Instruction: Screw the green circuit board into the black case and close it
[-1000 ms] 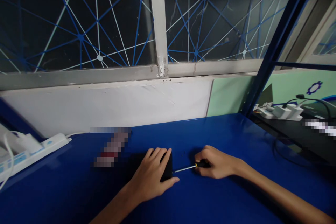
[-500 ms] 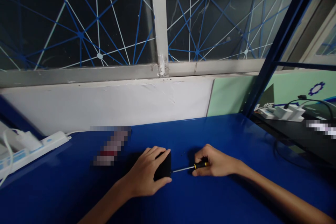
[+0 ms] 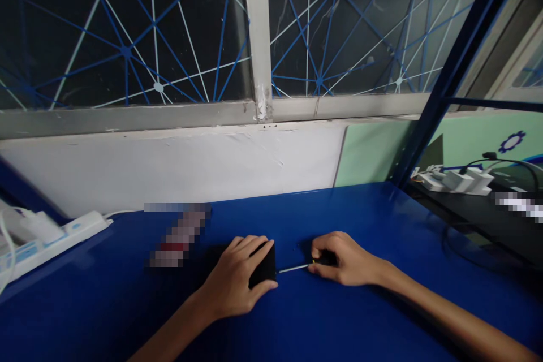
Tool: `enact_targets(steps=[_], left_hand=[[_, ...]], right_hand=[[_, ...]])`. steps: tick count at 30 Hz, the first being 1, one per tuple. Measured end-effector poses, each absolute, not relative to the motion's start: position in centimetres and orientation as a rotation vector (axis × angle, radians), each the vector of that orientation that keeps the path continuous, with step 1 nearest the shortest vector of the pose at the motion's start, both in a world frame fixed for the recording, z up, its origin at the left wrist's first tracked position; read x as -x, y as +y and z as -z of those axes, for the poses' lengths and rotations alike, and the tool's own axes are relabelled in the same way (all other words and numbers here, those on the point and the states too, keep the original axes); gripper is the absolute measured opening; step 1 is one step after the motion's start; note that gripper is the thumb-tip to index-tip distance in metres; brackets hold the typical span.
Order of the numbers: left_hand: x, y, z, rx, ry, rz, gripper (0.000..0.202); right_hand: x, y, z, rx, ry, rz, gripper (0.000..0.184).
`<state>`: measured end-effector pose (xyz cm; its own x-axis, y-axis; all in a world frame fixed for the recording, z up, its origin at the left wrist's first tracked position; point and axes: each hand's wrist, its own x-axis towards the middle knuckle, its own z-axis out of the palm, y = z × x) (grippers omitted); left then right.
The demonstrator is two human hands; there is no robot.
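My left hand (image 3: 237,283) lies over a small black box-like object (image 3: 263,266) on the blue tabletop (image 3: 339,317), fingers on top and thumb against its near side, holding it down. My right hand (image 3: 343,260) is closed round the dark handle of a small screwdriver (image 3: 297,267). The thin metal shaft lies almost level and points left. Its tip meets the right side of the black object. The handle is mostly hidden by my fingers.
A white power strip (image 3: 46,235) with plugs and cables lies at the far left. A blurred-out item (image 3: 178,235) sits left of the black object. White adapters and black cables (image 3: 462,180) rest on a dark bench at right, behind a blue post (image 3: 445,73). A wall and window stand behind.
The black object and both hands have shifted slightly left and farther from me. My right fingers have rolled over the screwdriver handle, so its yellow band is now barely visible.
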<state>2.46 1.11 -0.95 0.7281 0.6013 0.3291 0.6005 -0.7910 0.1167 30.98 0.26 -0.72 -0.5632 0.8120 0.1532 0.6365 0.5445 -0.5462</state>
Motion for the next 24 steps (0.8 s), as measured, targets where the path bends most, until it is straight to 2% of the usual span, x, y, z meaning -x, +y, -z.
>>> enact_targets(steps=[11, 21, 24], left_hand=[[-2.6, 1.1, 0.9, -2.969, 1.041, -0.501, 0.057], [-2.5, 1.2, 1.1, -2.983, 1.035, -0.532, 0.056], [-2.5, 1.3, 1.2, -2.980, 1.040, -0.530, 0.057]], right_hand=[[-31.2, 0.3, 0.1, 1.206, -2.364, -0.723, 0.035], [-31.3, 0.2, -0.5, 1.140, -2.402, -0.714, 0.018], [-31.8, 0.6, -0.7, 1.099, -2.394, -0.758, 0.021]])
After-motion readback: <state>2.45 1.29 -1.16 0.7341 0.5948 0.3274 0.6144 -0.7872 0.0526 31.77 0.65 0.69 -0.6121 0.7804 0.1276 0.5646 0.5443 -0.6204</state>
